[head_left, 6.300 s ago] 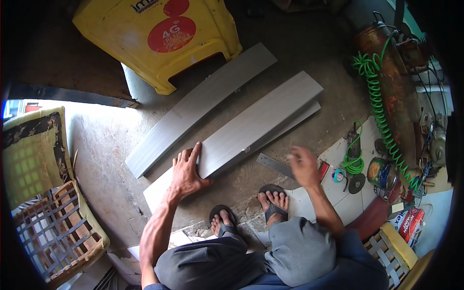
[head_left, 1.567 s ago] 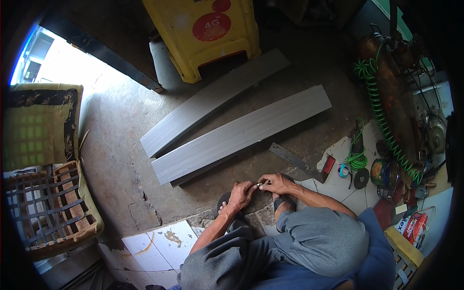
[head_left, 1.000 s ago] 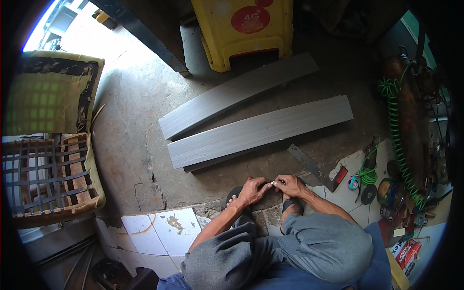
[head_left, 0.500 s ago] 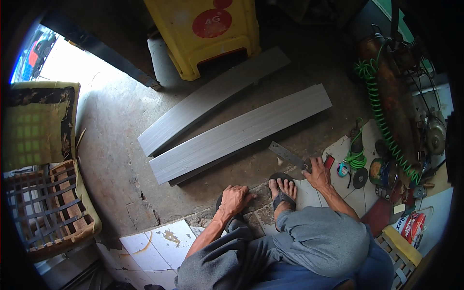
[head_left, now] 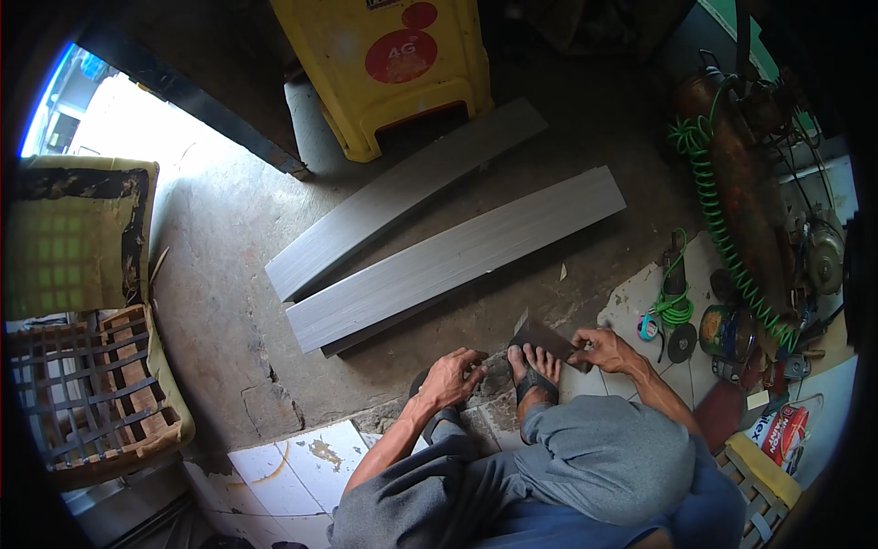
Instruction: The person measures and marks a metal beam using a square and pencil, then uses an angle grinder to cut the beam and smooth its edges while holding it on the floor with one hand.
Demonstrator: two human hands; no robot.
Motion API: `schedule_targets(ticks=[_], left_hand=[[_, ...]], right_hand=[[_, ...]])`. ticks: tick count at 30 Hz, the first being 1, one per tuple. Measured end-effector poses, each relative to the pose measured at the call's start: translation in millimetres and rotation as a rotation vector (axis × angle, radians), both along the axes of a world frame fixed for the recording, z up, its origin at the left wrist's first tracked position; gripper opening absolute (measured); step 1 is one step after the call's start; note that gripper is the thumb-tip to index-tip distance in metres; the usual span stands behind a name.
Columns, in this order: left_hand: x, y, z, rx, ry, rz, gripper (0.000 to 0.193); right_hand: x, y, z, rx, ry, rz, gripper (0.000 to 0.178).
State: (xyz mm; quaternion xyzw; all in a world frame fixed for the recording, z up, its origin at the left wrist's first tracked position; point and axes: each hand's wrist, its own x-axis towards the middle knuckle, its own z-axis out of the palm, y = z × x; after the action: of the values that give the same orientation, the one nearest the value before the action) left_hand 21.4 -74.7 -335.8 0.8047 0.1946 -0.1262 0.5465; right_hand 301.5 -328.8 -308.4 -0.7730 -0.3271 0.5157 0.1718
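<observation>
Metal square [head_left: 551, 338] on person's side of near bar [head_left: 457, 260], close by right foot [head_left: 547, 364]. Right hand [head_left: 605, 350] pinches its end. Left hand [head_left: 450, 377] on person's side of near bar, fingers curled; cannot tell if anything inside. Far bar [head_left: 402, 194] beyond near bar. Step in hand: handling square, by look. Next move likely calls for firm grip, edge clear of toes.
</observation>
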Motion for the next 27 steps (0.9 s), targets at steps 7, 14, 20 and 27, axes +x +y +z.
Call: schedule_targets(ticks=[7, 14, 20, 27], left_hand=[[42.4, -6.4, 44.3, 0.196, -0.512, -0.250, 0.077], [33.1, 28.1, 55.5, 0.181, -0.245, -0.171, 0.059], [27.5, 68.8, 36.6, 0.579, -0.210, 0.040, 0.052], [20.6, 83.0, 23.4, 0.772, -0.213, -0.030, 0.072]], right_hand=[[-36.8, 119.2, 44.0, 0.562, 0.856, -0.375, 0.022], [-54.8, 171.5, 38.2, 0.533, 0.947, -0.470, 0.048], [-67.9, 157.2, -1.1, 0.233, 0.655, -0.502, 0.056], [-82.6, 185.8, -62.9, 0.338, 0.483, -0.504, 0.035]])
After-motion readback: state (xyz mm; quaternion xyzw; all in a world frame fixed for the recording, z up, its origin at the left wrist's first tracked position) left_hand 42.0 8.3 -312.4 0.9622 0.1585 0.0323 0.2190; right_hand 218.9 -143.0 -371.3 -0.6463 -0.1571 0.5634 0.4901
